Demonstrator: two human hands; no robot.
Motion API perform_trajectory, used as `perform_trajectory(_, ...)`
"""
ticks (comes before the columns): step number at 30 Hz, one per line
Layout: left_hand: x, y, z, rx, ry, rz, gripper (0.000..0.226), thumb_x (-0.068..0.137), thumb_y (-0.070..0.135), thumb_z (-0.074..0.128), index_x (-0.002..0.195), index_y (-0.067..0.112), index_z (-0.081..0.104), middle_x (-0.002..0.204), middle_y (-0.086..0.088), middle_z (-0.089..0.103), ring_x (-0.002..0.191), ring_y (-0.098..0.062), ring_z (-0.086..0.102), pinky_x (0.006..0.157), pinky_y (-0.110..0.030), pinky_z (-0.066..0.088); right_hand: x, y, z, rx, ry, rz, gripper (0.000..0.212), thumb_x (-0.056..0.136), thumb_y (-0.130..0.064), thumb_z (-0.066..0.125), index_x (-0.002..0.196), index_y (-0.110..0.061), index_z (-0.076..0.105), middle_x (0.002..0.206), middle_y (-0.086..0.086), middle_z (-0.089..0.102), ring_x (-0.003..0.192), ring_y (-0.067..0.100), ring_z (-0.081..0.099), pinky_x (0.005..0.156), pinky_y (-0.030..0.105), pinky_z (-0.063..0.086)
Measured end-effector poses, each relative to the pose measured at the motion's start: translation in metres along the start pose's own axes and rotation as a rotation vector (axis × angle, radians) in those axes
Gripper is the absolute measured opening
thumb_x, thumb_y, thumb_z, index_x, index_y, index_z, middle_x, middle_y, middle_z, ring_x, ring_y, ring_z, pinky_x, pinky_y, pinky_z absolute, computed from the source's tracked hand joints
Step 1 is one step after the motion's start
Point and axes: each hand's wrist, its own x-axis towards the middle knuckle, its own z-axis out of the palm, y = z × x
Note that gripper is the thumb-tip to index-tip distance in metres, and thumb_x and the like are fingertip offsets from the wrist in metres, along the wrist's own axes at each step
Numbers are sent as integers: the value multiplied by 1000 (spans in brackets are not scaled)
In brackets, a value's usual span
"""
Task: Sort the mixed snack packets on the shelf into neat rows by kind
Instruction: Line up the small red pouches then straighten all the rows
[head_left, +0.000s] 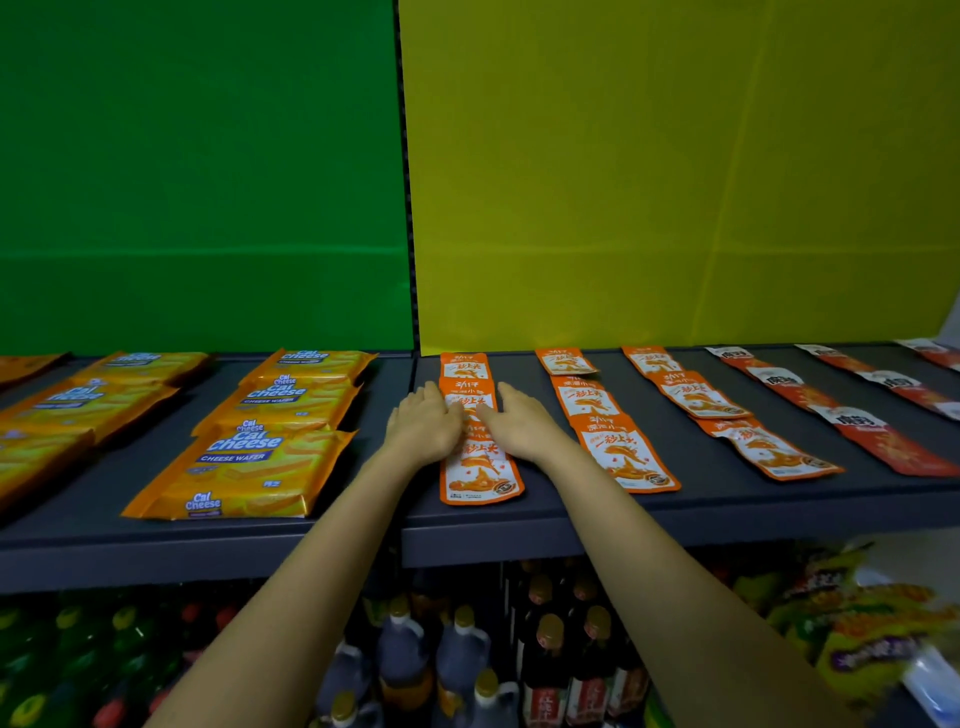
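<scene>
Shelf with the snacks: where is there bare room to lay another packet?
Widest bare strip: between the left wafer row and the middle wafer row. A narrower one separates that from the leftmost orange row. The shelf front is bare. Red rows on the right are crowded.

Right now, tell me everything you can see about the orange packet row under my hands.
The orange packet row runs front to back on the dark shelf, just right of its seam. About four flat, glossy orange-and-white sachets overlap like shingles. The left hand and right hand rest flat on its middle, one per side.
</scene>
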Motion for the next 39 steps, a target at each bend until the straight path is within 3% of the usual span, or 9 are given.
perform_trajectory(4,11,0,2,-8,-12,-36,43,98,32,32,127,1,40,134,-19,49,123,-33,47,101,-40,36,11,-1,3,-73,21,35,51,98,-34,34,140,-5,34,144,14,43,130,32,42,104,42,38)
perform_trajectory(8,16,-2,4,20,-5,-14,36,97,30,32,122,7,43,129,-14,55,120,-29,51,107,-42,34,22,4,7,-116,48,14,37,98,-29,32,128,-11,46,131,11,55,120,30,52,96,38,40)
perform_trajectory(15,18,-4,5,16,-19,11,37,99,29,28,129,11,42,130,-11,55,123,-26,49,113,-40,26,27,6,10,-144,66,-16,37,99,-27,31,130,-13,45,129,11,57,118,30,53,96,39,40)
perform_trajectory(19,10,1,2,-108,83,15,33,98,22,34,122,4,48,127,-17,56,120,-32,51,101,-41,40,22,5,8,-49,91,-28,39,99,-24,33,134,-10,41,138,12,50,126,31,47,102,42,39)
perform_trajectory(21,0,7,-5,-137,167,51,37,98,20,36,128,2,46,135,-17,50,126,-31,45,101,-38,37,17,3,4,32,128,-47,43,100,-19,33,139,-5,36,145,14,41,134,30,37,107,39,32)
perform_trajectory(24,-17,5,-23,-110,317,166,34,96,17,40,125,5,52,130,-15,54,122,-28,48,99,-36,38,8,0,-2,125,187,-104,45,100,-18,34,143,-6,33,149,11,36,138,27,32,111,36,27)
perform_trajectory(30,-47,-39,-89,-129,433,209,28,95,15,45,114,5,62,120,-12,64,113,-27,56,93,-31,40,-22,-41,-10,66,131,-286,46,99,-19,38,143,-11,34,151,6,34,139,21,31,109,28,25)
perform_trajectory(34,-51,-98,-122,-205,367,57,36,95,21,47,125,3,53,130,-15,57,119,-28,52,101,-35,39,-41,-82,13,92,-4,-354,52,98,-23,41,147,-11,26,155,3,24,142,16,23,110,23,20)
perform_trajectory(39,-59,-155,-126,-361,208,-36,62,94,30,50,146,5,25,153,-11,27,140,-21,29,116,-34,24,-52,-109,65,152,-121,-235,55,99,-24,40,147,-6,20,158,8,11,146,18,8,110,20,13)
